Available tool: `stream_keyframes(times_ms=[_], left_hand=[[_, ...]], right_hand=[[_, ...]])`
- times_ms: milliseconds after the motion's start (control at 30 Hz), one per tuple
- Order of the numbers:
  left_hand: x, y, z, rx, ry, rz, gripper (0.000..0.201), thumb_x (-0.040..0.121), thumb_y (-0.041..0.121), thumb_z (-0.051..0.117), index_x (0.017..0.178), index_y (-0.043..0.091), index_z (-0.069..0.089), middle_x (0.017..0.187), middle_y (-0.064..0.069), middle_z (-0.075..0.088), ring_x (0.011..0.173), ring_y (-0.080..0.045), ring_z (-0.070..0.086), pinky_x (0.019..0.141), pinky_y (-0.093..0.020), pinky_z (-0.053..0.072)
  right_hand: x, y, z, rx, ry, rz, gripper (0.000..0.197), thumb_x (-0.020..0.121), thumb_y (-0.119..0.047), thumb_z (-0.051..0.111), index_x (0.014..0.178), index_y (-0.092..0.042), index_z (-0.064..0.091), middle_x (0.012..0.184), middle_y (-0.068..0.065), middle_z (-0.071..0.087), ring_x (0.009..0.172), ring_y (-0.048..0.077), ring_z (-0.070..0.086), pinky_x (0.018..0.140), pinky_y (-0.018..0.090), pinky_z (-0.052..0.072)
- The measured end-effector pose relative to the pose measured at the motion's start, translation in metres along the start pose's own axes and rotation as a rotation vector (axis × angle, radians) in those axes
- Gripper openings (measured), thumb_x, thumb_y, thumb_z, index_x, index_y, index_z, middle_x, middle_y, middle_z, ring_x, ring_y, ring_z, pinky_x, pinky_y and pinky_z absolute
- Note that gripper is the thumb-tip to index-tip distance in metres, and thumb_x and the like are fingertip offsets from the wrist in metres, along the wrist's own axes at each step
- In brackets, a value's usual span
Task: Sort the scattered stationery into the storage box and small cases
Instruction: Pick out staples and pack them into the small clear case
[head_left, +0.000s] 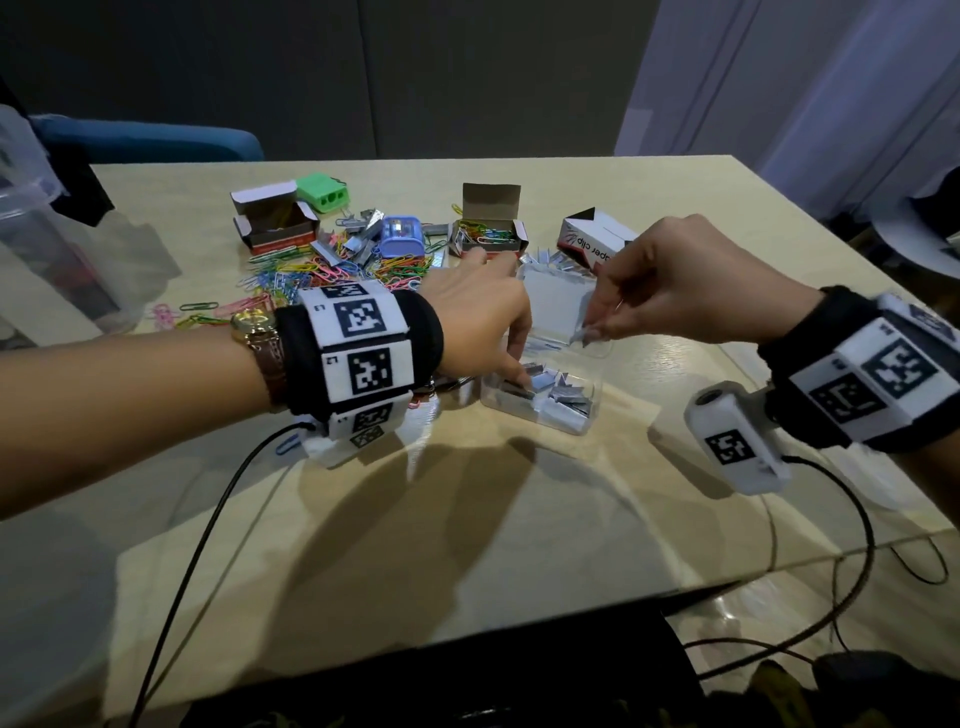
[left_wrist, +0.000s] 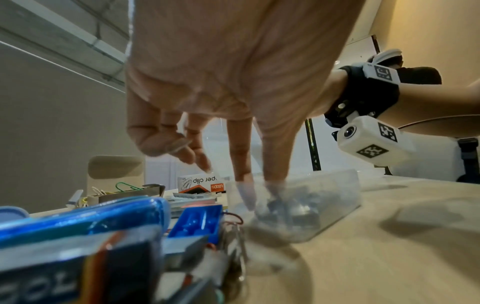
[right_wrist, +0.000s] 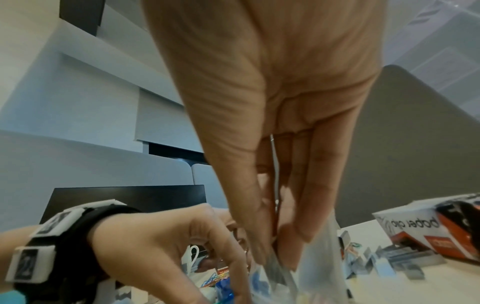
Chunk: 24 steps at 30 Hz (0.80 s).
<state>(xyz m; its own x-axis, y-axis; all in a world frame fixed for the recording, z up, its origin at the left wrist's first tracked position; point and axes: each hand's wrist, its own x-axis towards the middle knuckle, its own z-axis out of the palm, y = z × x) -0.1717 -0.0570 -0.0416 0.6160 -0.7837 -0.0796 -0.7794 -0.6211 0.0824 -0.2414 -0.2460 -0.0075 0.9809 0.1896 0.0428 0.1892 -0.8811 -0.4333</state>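
Observation:
A small clear case (head_left: 540, 402) stands open mid-table with its lid (head_left: 558, 306) raised, and grey staples (head_left: 563, 397) lie inside. My left hand (head_left: 514, 364) reaches into the case, and its straight fingertips (left_wrist: 246, 193) touch the staples through the clear wall (left_wrist: 332, 197). My right hand (head_left: 592, 330) hovers just above the case and pinches a strip of staples (right_wrist: 280, 267) between thumb and fingers (right_wrist: 298, 236). The left hand (right_wrist: 182, 242) sits close beside it.
Coloured paper clips (head_left: 311, 273) and loose staples (head_left: 358, 236) are piled behind the hands. Among them are a blue sharpener (head_left: 402, 236), a green one (head_left: 324, 193), open cardboard boxes (head_left: 275, 223) (head_left: 491, 228) and a paper clip box (head_left: 597, 236). A large clear box (head_left: 31, 208) stands far left.

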Motion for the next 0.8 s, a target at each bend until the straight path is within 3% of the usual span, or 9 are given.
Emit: stream_keyframes(times_ms=[100,333,500,667,800], left_hand=[[0.0,0.0,0.002,0.01,0.042,-0.029,0.024,0.081,0.048,0.072,0.089,0.026,0.072,0.098,0.003,0.033,0.096,-0.015,0.026,0.067,-0.034,0.03],[-0.001,0.009,0.002,-0.105,0.068,-0.031,0.035,0.07,0.057,0.075,0.09,0.028,0.072,0.098,0.002,0.03,0.096,-0.016,0.026,0.07,-0.035,0.031],[0.001,0.013,0.005,-0.094,0.037,-0.009,0.028,0.073,0.045,0.079,0.096,0.03,0.074,0.1,0.001,0.029,0.102,-0.02,0.027,0.074,-0.038,0.038],[0.001,0.003,0.005,-0.132,-0.018,0.025,0.026,0.073,0.035,0.082,0.098,0.034,0.075,0.104,0.0,0.032,0.106,-0.023,0.029,0.091,-0.044,0.041],[0.001,0.001,0.004,-0.172,-0.065,0.046,0.024,0.075,0.031,0.081,0.098,0.035,0.075,0.103,-0.001,0.035,0.107,-0.027,0.032,0.088,-0.035,0.036]], right_hand=[[-0.002,0.001,0.003,-0.003,-0.044,-0.027,0.01,0.07,-0.017,0.085,0.072,-0.022,0.077,0.072,-0.009,0.073,0.066,-0.003,0.066,0.063,0.008,0.046],[0.001,0.005,0.018,-0.089,-0.066,-0.086,0.015,0.071,-0.005,0.08,0.071,-0.019,0.076,0.069,-0.011,0.072,0.069,-0.001,0.066,0.068,0.014,0.05],[0.001,0.009,0.02,-0.088,-0.05,-0.139,0.023,0.072,0.0,0.078,0.076,-0.022,0.077,0.072,-0.006,0.073,0.066,0.003,0.067,0.068,0.019,0.053],[-0.002,0.012,0.018,-0.2,-0.126,-0.193,0.021,0.074,-0.005,0.078,0.079,-0.025,0.079,0.078,-0.008,0.071,0.067,0.001,0.063,0.065,0.025,0.054],[-0.004,0.008,0.019,-0.289,-0.08,-0.191,0.019,0.075,-0.013,0.076,0.079,-0.031,0.078,0.074,-0.011,0.069,0.064,0.001,0.058,0.063,0.035,0.054]])
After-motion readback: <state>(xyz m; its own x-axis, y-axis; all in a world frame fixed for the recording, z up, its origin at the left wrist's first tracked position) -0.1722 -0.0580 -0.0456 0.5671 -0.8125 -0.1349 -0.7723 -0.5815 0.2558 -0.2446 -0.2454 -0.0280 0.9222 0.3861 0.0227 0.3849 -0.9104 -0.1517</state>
